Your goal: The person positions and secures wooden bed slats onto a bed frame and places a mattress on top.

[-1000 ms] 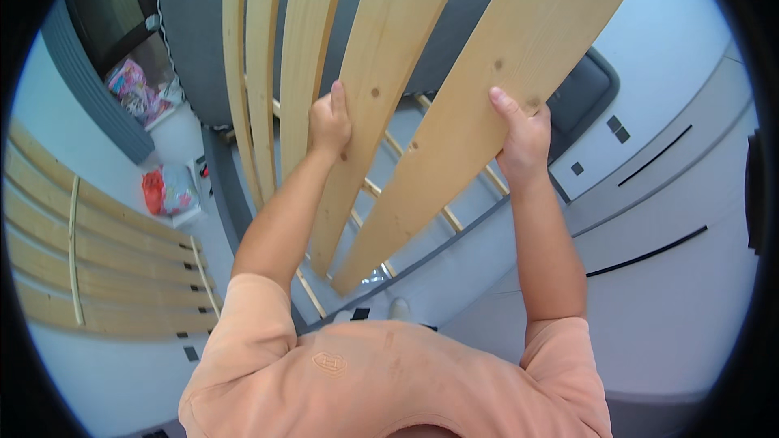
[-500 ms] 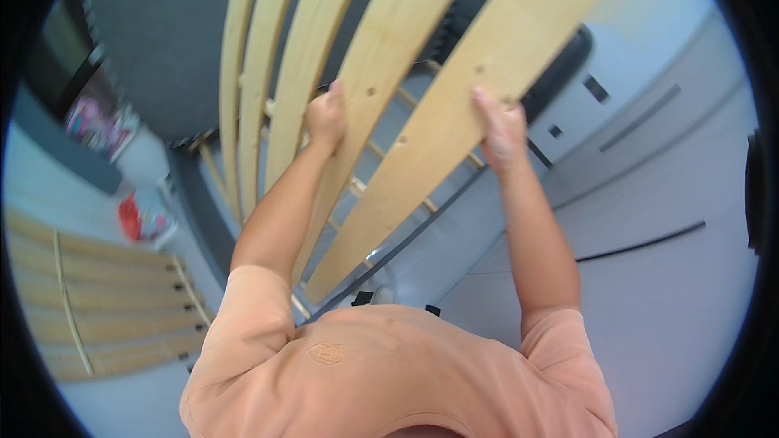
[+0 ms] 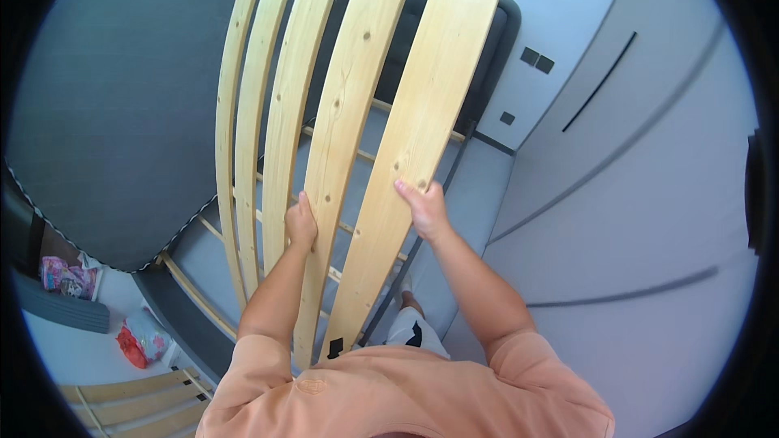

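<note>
A section of pale wooden bed slats (image 3: 369,40) stands tilted up in front of me, its several boards running from near my waist to the top of the view. My right hand (image 3: 426,209) grips the edge of the rightmost slat, thumb on its face and fingers hidden behind. My left hand (image 3: 301,225) is closed on the edge of the second slat from the right, thumb pointing up; its other fingers are mostly hidden. Thin wooden crossbars join the slats from behind. Below them is a dark grey bed frame (image 3: 174,314).
A large grey mattress or bed base panel (image 3: 122,105) leans at the left. The padded headboard (image 3: 507,24) stands at the far end. White wardrobe doors (image 3: 633,219) line the right. Another slat section (image 3: 138,401) and plastic bags (image 3: 144,339) lie at the lower left.
My view has turned and shifted, and both hands with the slats now appear lower and further left. Each hand keeps its hold on a slat.
</note>
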{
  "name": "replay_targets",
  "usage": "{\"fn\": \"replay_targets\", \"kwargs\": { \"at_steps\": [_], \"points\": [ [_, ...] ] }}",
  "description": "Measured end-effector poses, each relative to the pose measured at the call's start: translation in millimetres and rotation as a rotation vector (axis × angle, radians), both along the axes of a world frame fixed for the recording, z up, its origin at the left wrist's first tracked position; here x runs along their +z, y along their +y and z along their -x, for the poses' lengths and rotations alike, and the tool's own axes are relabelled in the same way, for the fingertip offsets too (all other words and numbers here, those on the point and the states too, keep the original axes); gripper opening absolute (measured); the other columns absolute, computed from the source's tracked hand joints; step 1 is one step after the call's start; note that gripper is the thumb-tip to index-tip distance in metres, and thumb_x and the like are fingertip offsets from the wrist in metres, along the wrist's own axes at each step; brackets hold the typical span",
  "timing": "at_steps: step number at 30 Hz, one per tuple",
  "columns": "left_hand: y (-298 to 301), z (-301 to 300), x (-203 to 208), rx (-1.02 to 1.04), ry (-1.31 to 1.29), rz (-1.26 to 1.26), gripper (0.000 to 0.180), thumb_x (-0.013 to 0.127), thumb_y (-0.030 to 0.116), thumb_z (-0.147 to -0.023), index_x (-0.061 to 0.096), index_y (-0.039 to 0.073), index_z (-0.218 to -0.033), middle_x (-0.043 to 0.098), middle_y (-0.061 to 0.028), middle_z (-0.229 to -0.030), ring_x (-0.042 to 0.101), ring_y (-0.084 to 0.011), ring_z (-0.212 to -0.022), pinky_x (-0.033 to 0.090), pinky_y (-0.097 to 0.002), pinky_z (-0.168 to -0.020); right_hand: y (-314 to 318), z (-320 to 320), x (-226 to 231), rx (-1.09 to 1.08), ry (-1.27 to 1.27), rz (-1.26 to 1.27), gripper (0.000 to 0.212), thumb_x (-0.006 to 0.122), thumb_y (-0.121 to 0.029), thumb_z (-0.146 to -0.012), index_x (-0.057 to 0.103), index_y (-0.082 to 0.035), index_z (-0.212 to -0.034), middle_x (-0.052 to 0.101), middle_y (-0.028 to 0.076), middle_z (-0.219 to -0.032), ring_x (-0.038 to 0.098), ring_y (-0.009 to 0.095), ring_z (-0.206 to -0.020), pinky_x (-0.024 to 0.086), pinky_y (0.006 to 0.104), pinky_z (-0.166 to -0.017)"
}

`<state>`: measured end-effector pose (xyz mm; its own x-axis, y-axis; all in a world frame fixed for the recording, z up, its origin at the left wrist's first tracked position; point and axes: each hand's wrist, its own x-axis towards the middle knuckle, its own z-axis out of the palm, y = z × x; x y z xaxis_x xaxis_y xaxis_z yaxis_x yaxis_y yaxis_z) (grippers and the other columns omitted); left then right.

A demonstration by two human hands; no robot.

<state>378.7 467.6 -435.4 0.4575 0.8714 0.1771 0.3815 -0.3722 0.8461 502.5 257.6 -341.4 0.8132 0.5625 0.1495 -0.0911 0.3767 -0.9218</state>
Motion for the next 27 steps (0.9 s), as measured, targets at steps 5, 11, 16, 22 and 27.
{"fn": "replay_targets", "kwargs": {
  "at_steps": [5,11,16,22,27],
  "points": [
    [26,-25,-63,0.044,0.078,0.14,0.062,0.035,0.045,-0.092,0.058,-0.006,-0.068,0.053,-0.0257,-0.06,0.055,-0.0369,-0.057,0.039,-0.0461,-0.058,29,-28,-40,0.032,0.24,0.169,0.024,0.063,-0.01,-0.082,0.059,0.004,-0.101,0.063,0.009,-0.094,0.06,0.014,-0.082,0.049,0.0268,-0.072],
    [48,-47,-127,0.02,0.264,0.286,0.063,0.035,0.048,-0.091,0.057,-0.005,-0.065,0.051,-0.025,-0.059,0.054,-0.0356,-0.055,0.039,-0.0449,-0.056,63,-43,-96,-0.045,0.335,0.26,0.023,0.063,-0.01,-0.082,0.059,0.003,-0.101,0.063,0.007,-0.093,0.06,0.013,-0.08,0.049,0.0266,-0.07],
    [57,-64,-155,-0.021,0.357,0.327,0.064,0.035,0.049,-0.091,0.058,-0.004,-0.065,0.053,-0.0244,-0.06,0.055,-0.037,-0.056,0.04,-0.0453,-0.056,70,-76,-134,-0.082,0.45,0.351,0.023,0.063,-0.011,-0.082,0.059,0.002,-0.101,0.063,0.007,-0.094,0.061,0.014,-0.08,0.049,0.0274,-0.07],
    [61,-73,-180,-0.02,0.433,0.297,0.064,0.034,0.05,-0.09,0.06,-0.003,-0.065,0.055,-0.025,-0.063,0.057,-0.0403,-0.06,0.041,-0.0467,-0.057,81,-90,-164,-0.086,0.548,0.258,0.026,0.063,-0.01,-0.082,0.057,0.003,-0.104,0.063,0.009,-0.097,0.062,0.017,-0.082,0.05,0.0289,-0.072],
    [59,-62,-196,-0.024,0.376,0.278,0.063,0.036,0.045,-0.093,0.048,-0.005,-0.058,0.044,-0.0179,-0.05,0.045,-0.0261,-0.046,0.036,-0.0411,-0.051,79,-88,-167,-0.064,0.651,0.285,0.026,0.063,-0.009,-0.082,0.056,0.004,-0.104,0.062,0.01,-0.098,0.062,0.018,-0.084,0.051,0.03,-0.073]
  ]
}}
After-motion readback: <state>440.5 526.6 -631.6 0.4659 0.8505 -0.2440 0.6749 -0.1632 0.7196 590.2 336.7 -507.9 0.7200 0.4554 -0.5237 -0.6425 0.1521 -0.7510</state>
